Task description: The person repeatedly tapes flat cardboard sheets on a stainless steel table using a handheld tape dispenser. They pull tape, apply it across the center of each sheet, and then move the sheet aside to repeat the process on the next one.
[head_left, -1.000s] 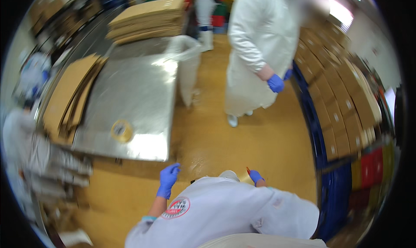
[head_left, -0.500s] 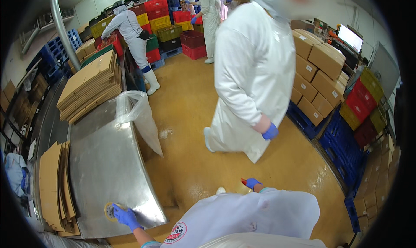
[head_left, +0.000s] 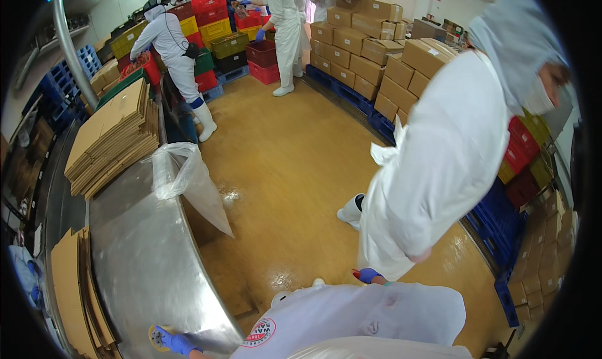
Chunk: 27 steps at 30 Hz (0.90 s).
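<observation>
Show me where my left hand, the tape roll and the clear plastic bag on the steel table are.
left hand [head_left: 179,344], head view: back of the blue glove.
tape roll [head_left: 155,335], head view: yellowish rim left of the glove.
clear plastic bag [head_left: 182,171], head view: bunched upper part at the table edge.

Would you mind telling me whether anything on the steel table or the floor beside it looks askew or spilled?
The clear plastic bag droops over the edge of the steel table. A shiny wet-looking patch marks the floor beside it. Nothing looks damaged.

A steel table [head_left: 144,258] carries flat cardboard stacks [head_left: 110,139]. More cardboard sheets [head_left: 72,296] lie near its edge. A clear plastic bag [head_left: 182,171] hangs off its side.
</observation>
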Motion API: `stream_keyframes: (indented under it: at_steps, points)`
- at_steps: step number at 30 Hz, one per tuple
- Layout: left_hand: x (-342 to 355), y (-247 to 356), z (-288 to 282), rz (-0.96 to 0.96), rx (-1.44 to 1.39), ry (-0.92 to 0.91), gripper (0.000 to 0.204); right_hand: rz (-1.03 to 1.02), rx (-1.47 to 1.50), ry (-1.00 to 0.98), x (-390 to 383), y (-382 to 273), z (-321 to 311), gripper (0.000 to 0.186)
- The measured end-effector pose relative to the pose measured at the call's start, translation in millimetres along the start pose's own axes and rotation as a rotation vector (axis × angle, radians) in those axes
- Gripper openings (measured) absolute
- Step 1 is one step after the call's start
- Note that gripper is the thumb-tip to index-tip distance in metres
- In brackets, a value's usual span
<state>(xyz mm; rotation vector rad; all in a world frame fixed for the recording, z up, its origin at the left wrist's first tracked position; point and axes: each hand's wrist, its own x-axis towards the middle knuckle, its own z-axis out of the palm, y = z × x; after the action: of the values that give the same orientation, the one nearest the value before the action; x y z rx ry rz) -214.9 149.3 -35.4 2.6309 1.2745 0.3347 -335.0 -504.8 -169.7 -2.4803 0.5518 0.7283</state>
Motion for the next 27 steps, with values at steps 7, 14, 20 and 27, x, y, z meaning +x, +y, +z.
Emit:
stream_keyframes:
  at_steps: [7, 14, 20, 27]
  points:
    - [51.3, 17.7, -24.9, 0.026, 0.012, 0.091, 0.058, 0.255, -0.008, -0.008, 15.7, 2.2, 13.1, 0.065]
    - [86.5, 69.3, 4.9, 0.110, 0.017, 0.184, 0.057, 0.227, 0.077, 0.135, 59.1, -49.0, -3.1, 0.058]
    - [106.4, 126.1, 43.5, 0.257, -0.020, 0.197, 0.057, 0.123, 0.037, 0.099, 67.5, -129.8, -48.6, 0.056]
    - [112.0, 184.1, 68.8, 0.372, -0.034, 0.156, 0.056, 0.216, 0.054, 0.063, 58.3, -130.5, -53.8, 0.059]
